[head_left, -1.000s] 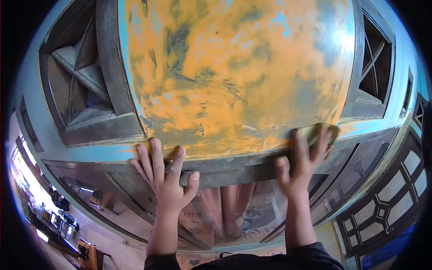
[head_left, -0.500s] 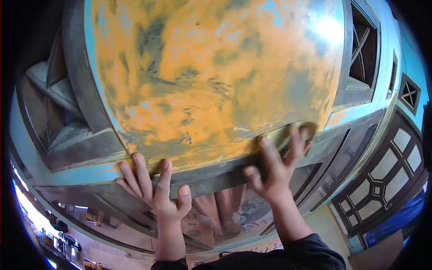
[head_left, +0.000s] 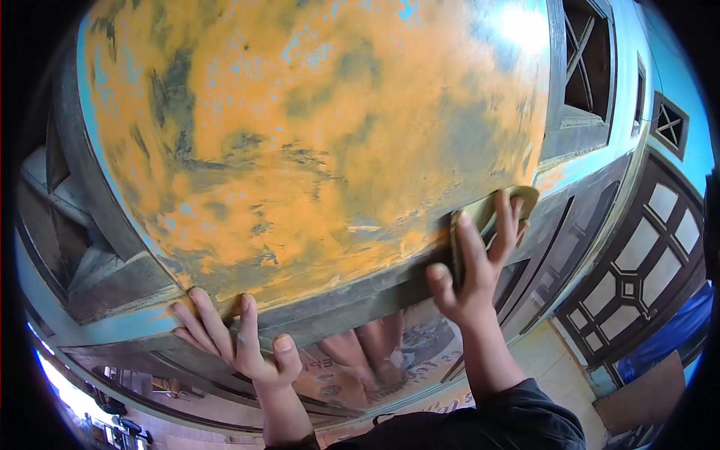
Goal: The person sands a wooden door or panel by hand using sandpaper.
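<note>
A broad panel (head_left: 315, 150) fills the upper view, its surface patchy orange and dark grey with flecks of blue. Along its lower right edge my right hand (head_left: 478, 281) presses a folded piece of sandpaper (head_left: 528, 199), olive-tan in colour. The fingers lie over the sheet, with the thumb apart to the left. My left hand (head_left: 244, 349) rests at the lower left corner of the panel, fingers spread and nothing in it. Its fingertips touch the dark wooden strip (head_left: 360, 289) under the orange surface.
Wooden window frames with crossed bars stand left (head_left: 60, 225) and right (head_left: 587, 60) of the panel. At the far right is a dark door (head_left: 630, 270) with pale panes, near a blue sheet (head_left: 664, 334) and a brown board (head_left: 645, 397). A printed banner (head_left: 375, 360) shows below.
My right hand and the sandpaper have shifted slightly right along the panel's lower edge. The view has turned, so the panel and my left hand sit further left and the hand lower.
</note>
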The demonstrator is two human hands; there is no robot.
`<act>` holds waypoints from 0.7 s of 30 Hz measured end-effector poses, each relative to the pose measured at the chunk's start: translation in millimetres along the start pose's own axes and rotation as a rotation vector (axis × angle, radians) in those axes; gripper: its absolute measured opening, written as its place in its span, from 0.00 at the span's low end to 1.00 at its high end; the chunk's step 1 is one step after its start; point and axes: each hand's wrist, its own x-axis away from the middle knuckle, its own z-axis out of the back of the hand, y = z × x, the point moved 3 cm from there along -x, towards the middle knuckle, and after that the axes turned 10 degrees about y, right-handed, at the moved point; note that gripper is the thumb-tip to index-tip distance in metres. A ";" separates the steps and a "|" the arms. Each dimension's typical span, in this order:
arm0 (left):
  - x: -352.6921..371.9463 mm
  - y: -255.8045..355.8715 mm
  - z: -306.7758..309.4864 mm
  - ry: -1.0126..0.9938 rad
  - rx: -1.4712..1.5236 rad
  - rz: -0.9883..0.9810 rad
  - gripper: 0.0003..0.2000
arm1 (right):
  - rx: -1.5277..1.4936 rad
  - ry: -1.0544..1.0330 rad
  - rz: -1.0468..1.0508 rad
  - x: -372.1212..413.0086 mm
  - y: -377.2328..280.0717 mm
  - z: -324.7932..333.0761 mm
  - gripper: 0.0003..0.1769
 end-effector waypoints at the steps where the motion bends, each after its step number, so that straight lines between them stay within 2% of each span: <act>1: 0.0 0.0 -0.1 0.001 -0.001 -0.001 0.26 | -0.004 0.028 -0.085 -4.1 4.8 1.9 0.32; 2: -0.4 0.0 -0.3 0.003 -0.003 -0.002 0.26 | -0.058 0.050 -0.097 -6.1 -2.4 1.6 0.32; 5: -3.9 2.3 0.2 0.000 -0.047 -0.063 0.29 | -0.050 -0.095 0.199 7.2 -31.5 -2.8 0.31; 6: -3.4 2.3 -0.4 0.000 -0.039 -0.048 0.28 | -0.029 -0.080 0.200 7.3 -26.0 -2.6 0.31; 8: -1.7 1.2 0.0 -0.007 -0.025 -0.022 0.26 | 0.012 -0.050 0.196 7.1 -9.4 -1.4 0.30; 11: -1.4 1.4 0.2 -0.011 -0.028 -0.028 0.26 | 0.028 0.004 -0.077 -4.3 8.5 6.3 0.30; 12: -1.4 1.6 0.2 -0.010 -0.032 -0.026 0.26 | -0.047 0.047 -0.081 -5.6 0.0 4.7 0.29; 13: -1.8 1.6 -0.1 -0.008 -0.035 -0.027 0.26 | -0.042 -0.021 -0.018 -1.3 -10.5 2.6 0.29; 15: -2.5 2.8 -0.4 -0.008 -0.040 -0.029 0.27 | -0.064 -0.088 0.182 11.1 -33.3 -2.9 0.28; 18: -4.2 2.7 1.3 -0.018 -0.057 -0.053 0.28 | -0.040 -0.026 0.147 13.1 -5.7 -2.9 0.29; 21: -3.7 2.3 2.4 -0.021 -0.062 -0.062 0.30 | 0.022 -0.032 -0.084 2.1 13.3 8.2 0.30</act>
